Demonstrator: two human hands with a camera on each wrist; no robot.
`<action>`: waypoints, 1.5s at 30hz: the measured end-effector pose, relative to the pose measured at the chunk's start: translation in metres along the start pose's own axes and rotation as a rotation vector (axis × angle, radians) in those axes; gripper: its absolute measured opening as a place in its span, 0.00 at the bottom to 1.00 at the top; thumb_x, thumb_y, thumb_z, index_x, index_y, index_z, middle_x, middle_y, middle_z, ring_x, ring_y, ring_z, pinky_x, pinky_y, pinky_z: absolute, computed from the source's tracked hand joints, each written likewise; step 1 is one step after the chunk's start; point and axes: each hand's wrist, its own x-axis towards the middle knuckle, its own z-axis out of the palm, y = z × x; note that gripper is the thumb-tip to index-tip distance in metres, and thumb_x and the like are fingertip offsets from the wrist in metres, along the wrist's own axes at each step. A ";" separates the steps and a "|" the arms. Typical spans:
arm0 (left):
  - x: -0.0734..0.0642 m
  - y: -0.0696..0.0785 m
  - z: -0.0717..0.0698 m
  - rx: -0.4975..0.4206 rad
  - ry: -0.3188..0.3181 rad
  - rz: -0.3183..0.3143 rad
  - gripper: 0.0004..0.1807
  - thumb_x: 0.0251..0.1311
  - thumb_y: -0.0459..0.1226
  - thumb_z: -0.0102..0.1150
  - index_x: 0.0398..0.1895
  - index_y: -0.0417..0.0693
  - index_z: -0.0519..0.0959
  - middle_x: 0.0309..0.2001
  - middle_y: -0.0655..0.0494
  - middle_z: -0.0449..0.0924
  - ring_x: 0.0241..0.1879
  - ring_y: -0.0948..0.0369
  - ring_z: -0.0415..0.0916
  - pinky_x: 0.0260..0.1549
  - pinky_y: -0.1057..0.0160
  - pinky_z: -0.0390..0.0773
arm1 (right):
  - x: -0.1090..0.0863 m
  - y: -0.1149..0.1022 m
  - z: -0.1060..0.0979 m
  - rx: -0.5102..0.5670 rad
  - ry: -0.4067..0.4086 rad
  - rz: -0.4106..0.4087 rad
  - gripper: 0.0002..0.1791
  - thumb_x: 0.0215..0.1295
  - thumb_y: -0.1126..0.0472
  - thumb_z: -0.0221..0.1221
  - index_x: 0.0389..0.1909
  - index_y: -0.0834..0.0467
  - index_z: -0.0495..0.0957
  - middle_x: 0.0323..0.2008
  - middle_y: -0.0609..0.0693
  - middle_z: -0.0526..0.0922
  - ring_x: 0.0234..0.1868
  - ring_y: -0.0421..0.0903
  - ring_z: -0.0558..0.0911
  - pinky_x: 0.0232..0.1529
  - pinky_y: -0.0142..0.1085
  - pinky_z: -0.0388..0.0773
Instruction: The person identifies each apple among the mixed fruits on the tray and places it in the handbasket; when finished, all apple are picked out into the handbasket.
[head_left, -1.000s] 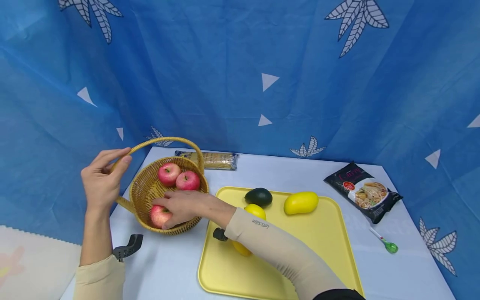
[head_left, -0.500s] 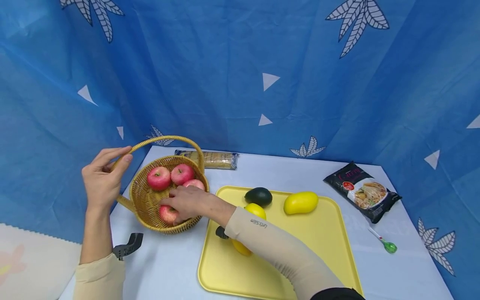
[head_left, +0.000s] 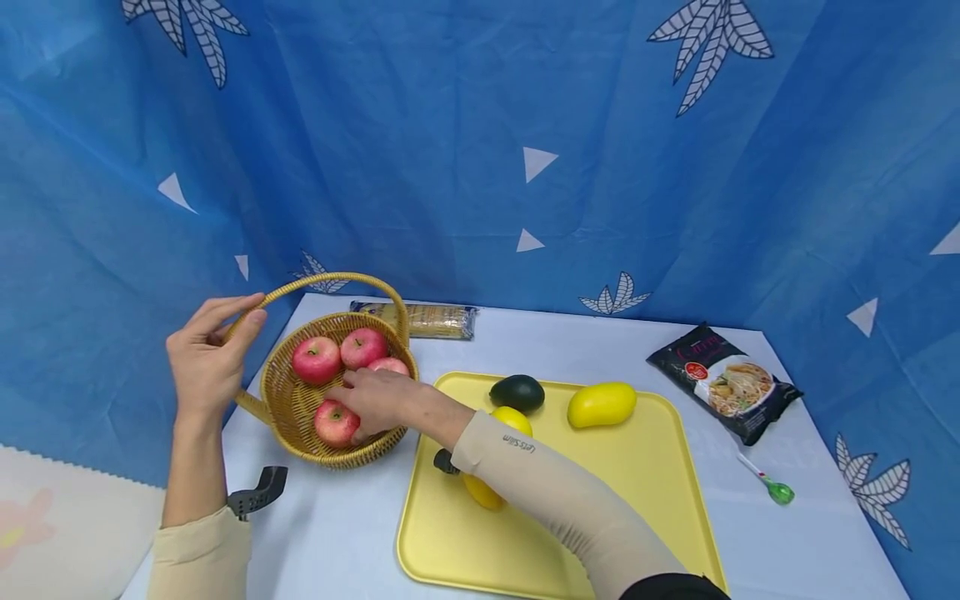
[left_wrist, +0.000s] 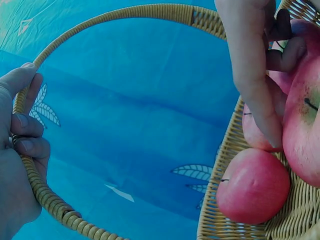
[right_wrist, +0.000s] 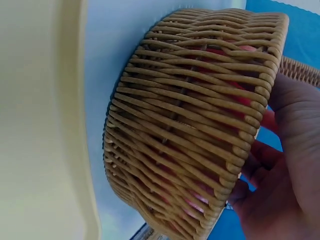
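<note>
My left hand (head_left: 210,354) grips the arched handle of a wicker basket (head_left: 288,421), fingers and thumb curled round the handle (left_wrist: 50,200). The basket stands on the white table, left of the tray. My right hand (head_left: 382,406) reaches in over the near right rim, its thumb and fingers round the right side of the nearest red apple (head_left: 334,423). In the left wrist view one finger lies long between that apple and those behind. Several apples lie inside, among them one apple (head_left: 316,360) at the left and one (head_left: 364,347) at the back. The wicker wall hides most of them in the right wrist view.
A yellow tray (head_left: 600,517) bears a dark green avocado (head_left: 517,394), a yellow mango (head_left: 602,406) and yellow fruit partly under the right forearm. Behind the basket lies a noodle packet (head_left: 442,321). At right are a black noodle bag (head_left: 723,383) and a green-tipped spoon (head_left: 776,490).
The right hand has shifted a little right and back in the basket with the near apple. The other apples have moved, one towards the left. The left hand keeps its grip on the handle.
</note>
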 end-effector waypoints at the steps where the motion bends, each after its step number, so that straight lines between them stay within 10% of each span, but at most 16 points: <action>1: 0.000 0.000 0.000 -0.006 0.001 0.001 0.12 0.61 0.25 0.66 0.47 0.31 0.85 0.40 0.60 0.83 0.11 0.67 0.51 0.11 0.68 0.52 | 0.000 0.000 0.000 -0.006 0.000 0.002 0.44 0.58 0.34 0.66 0.74 0.37 0.61 0.60 0.40 0.68 0.57 0.36 0.69 0.58 0.34 0.73; 32: -0.001 0.001 0.003 -0.010 0.036 0.068 0.11 0.59 0.22 0.65 0.46 0.28 0.85 0.40 0.62 0.81 0.12 0.70 0.61 0.12 0.76 0.60 | -0.019 0.024 -0.010 0.104 0.122 -0.066 0.33 0.71 0.45 0.59 0.74 0.41 0.62 0.58 0.43 0.71 0.52 0.36 0.72 0.54 0.28 0.72; 39: 0.001 0.036 0.016 0.088 0.097 0.087 0.11 0.60 0.26 0.66 0.46 0.33 0.86 0.45 0.51 0.83 0.40 0.70 0.77 0.36 0.78 0.74 | -0.045 0.042 -0.021 0.147 0.207 -0.070 0.27 0.74 0.51 0.55 0.72 0.48 0.67 0.50 0.45 0.71 0.41 0.34 0.74 0.41 0.25 0.72; 45: 0.011 0.042 0.031 0.227 0.081 0.212 0.17 0.60 0.35 0.67 0.53 0.43 0.86 0.56 0.45 0.81 0.62 0.61 0.72 0.61 0.70 0.66 | -0.072 0.061 -0.031 0.239 0.308 -0.011 0.26 0.74 0.51 0.56 0.70 0.48 0.69 0.57 0.46 0.74 0.48 0.40 0.75 0.48 0.31 0.76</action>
